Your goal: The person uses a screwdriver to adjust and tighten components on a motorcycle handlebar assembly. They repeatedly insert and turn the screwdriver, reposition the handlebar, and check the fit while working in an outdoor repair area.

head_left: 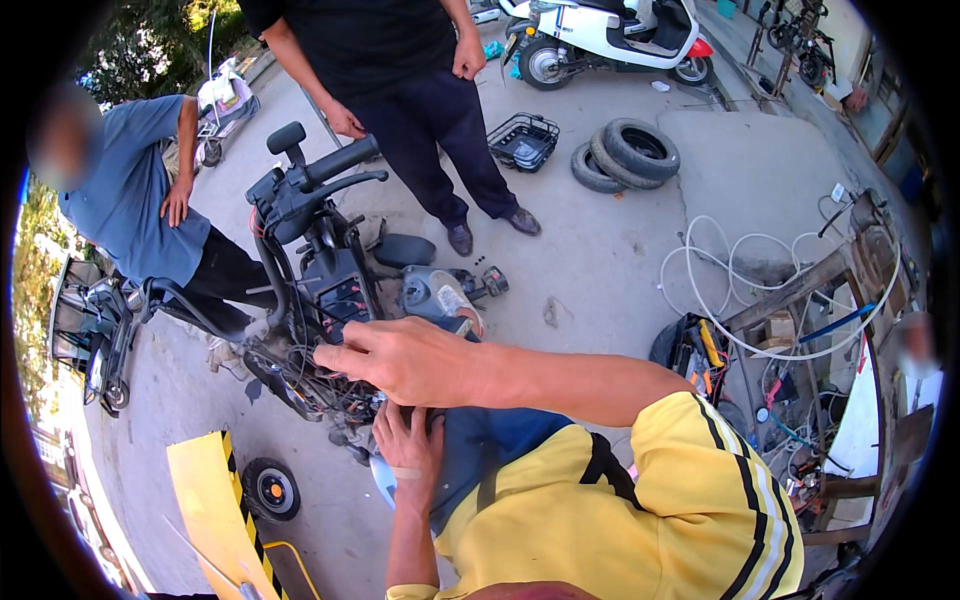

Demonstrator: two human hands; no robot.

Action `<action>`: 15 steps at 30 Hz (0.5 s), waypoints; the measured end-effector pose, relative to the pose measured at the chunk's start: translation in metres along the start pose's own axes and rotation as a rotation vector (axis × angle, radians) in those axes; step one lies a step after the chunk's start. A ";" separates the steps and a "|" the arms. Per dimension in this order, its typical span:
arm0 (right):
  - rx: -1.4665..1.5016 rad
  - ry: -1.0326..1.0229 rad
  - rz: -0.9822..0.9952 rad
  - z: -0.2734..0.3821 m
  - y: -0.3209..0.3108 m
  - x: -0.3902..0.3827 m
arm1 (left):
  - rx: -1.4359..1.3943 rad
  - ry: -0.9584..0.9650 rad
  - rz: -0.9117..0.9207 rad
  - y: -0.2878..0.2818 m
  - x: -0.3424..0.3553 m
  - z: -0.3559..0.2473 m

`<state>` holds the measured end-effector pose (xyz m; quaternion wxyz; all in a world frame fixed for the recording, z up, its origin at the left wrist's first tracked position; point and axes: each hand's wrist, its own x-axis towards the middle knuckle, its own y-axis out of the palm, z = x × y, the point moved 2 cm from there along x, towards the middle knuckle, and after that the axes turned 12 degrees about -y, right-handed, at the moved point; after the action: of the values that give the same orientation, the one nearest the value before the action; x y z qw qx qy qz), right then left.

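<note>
A partly stripped scooter (335,270) stands in front of me, its handlebar upright and its front body opened. Dark wiring (310,385) hangs in a tangle below the handlebar. My right hand (405,360) reaches leftward over this wiring, fingers bent and closed at the tips; whatever they pinch is hidden. Just below it, my left hand (408,440) curls its fingers over a dark part at the wiring's right side. What the left fingers grip cannot be made out. A tan bandage is wrapped near the left wrist.
Two people stand beyond the scooter, one in black (370,50), one in grey-blue (150,200). Stacked tyres (640,150), a black basket (523,142) and a white scooter (620,35) are farther off. A cluttered rack (835,270) with white hose stands right; a wheel (271,490) lies lower left.
</note>
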<state>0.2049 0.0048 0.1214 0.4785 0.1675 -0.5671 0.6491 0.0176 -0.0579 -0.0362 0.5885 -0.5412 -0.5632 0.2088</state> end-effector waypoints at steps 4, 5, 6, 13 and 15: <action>0.096 -0.070 -0.069 0.000 -0.003 0.001 | 0.007 -0.016 -0.013 0.002 0.000 -0.001; 0.141 -0.138 -0.127 -0.003 -0.001 0.004 | 0.014 -0.024 -0.018 0.001 -0.001 -0.001; 0.169 -0.143 -0.121 -0.004 -0.002 0.004 | 0.005 -0.020 -0.008 0.001 -0.001 -0.002; 0.009 -0.012 -0.116 0.001 -0.001 -0.010 | -0.013 -0.002 0.022 0.000 0.000 -0.002; 0.000 -0.030 -0.133 0.003 -0.004 -0.009 | -0.009 -0.007 0.029 0.002 0.001 -0.001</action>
<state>0.2118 -0.0022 0.1180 0.5121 0.2143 -0.5619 0.6133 0.0191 -0.0564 -0.0370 0.5810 -0.5511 -0.5583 0.2167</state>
